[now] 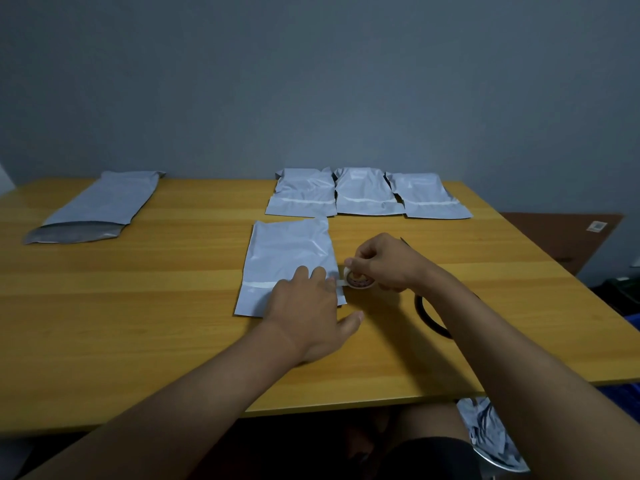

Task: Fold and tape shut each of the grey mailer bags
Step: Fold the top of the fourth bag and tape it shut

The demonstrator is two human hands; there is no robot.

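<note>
Bag (289, 258) in front of us lies flat on the desk (138, 323), folded, with a white strip of tape (263, 284) running across its lower part. Our left hand (308, 306) lies palm down on the bag's lower right corner, fingers (300, 271) straight and spread over the tape strip, thumb out to the right on the bare wood. Just beside the bag's right edge, our right hand (384, 263) grips a small tape roll (360, 281), fingers curled round it, with the tape's loose end reaching onto the bag next to our left fingertips. Both forearms stretch forward from the near edge, the right one crossing a dark ring (427, 315) lying on the desk. Three taped bags (367, 195) sit in a row at the far edge, touching one another. An unfolded bag (100, 206) lies well apart at the far left.
</note>
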